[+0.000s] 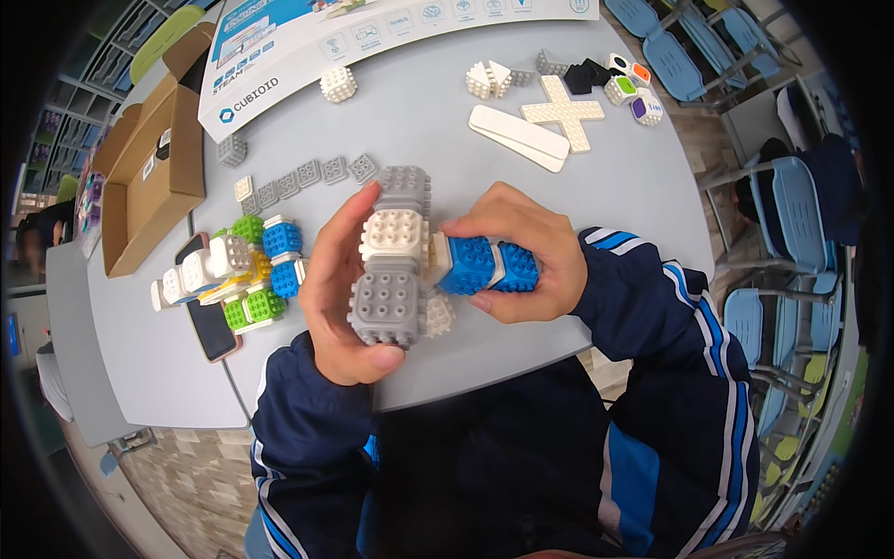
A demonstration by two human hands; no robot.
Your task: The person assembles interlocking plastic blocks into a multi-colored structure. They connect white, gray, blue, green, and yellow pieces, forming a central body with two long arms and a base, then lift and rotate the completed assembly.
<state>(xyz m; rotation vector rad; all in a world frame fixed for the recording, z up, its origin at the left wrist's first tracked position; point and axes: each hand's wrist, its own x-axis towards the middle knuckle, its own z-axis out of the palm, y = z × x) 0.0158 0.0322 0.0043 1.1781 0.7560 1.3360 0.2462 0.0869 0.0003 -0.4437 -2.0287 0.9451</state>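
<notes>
My left hand is wrapped round an upright row of studded building cubes: a grey cube nearest me, a white cube in the middle and a grey cube at the far end. From the right, my right hand grips a pair of blue studded cubes between thumb and fingers. A white piece lies between the blue pair and the row; whether they are joined I cannot tell. Below that spot a white studded cube shows partly, the rest hidden behind the grey cube.
To the left, a green, blue, yellow and white cube model sits by a phone. Beyond are flat grey tiles, an opened cardboard box and a white printed box. Far right lie a white cross plate and long white plates.
</notes>
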